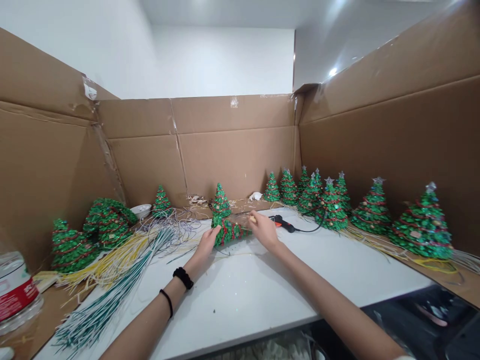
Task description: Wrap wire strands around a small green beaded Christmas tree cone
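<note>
Left hand (207,243), right hand (263,230) clasp tree (228,232) (lying sideways).

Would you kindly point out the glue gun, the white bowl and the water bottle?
glue gun (282,223), head view, on its black body.
white bowl (141,210), head view, on its rim.
water bottle (15,292), head view, on its red label.

White tabletop (262,295) | left: bundles of green-white and yellow strips (112,285) | back centre: black glue gun (283,223) with cord | right and rear edge: row of small green sequin trees (332,205) | left edge: plastic bottle (17,295), white bowl (141,210)
</note>
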{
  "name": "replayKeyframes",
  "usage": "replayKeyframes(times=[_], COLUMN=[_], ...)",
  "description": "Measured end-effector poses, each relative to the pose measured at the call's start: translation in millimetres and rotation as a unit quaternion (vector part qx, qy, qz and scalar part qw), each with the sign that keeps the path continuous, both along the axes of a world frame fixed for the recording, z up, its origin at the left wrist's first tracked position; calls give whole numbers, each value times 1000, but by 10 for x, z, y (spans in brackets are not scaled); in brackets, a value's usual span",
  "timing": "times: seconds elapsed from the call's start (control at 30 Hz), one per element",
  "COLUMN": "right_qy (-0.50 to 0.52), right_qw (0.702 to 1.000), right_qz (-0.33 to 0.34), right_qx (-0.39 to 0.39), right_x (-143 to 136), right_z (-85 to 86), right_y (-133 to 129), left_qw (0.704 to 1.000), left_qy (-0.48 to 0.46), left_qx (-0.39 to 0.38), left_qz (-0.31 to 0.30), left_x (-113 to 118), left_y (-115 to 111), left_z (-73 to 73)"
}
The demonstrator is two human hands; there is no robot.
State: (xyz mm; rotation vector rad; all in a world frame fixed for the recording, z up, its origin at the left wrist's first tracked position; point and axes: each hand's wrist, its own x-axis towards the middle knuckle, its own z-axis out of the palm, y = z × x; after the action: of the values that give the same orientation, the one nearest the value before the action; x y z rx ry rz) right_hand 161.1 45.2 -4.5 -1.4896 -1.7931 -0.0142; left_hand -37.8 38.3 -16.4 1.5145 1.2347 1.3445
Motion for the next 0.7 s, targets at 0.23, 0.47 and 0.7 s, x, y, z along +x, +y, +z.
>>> replayKeyframes(times=[0.23,0.47,0.7], right_qy=[59,97,100], right_qw=[996,992,990], right_qz=[-25,-12,37], right_qx=[66,84,92], right_x=[48,46,38], right_z=[-26,39,40], right_y=[44,-5,-22], left_qw=[982,972,972], left_qy=[-173,-217,-218], left_qx=[-44,-60,-44], left_qz=[66,70,71], left_x=[-133,-197,-211], left_y=[82,112,134], left_z=[-16,-37,-89])
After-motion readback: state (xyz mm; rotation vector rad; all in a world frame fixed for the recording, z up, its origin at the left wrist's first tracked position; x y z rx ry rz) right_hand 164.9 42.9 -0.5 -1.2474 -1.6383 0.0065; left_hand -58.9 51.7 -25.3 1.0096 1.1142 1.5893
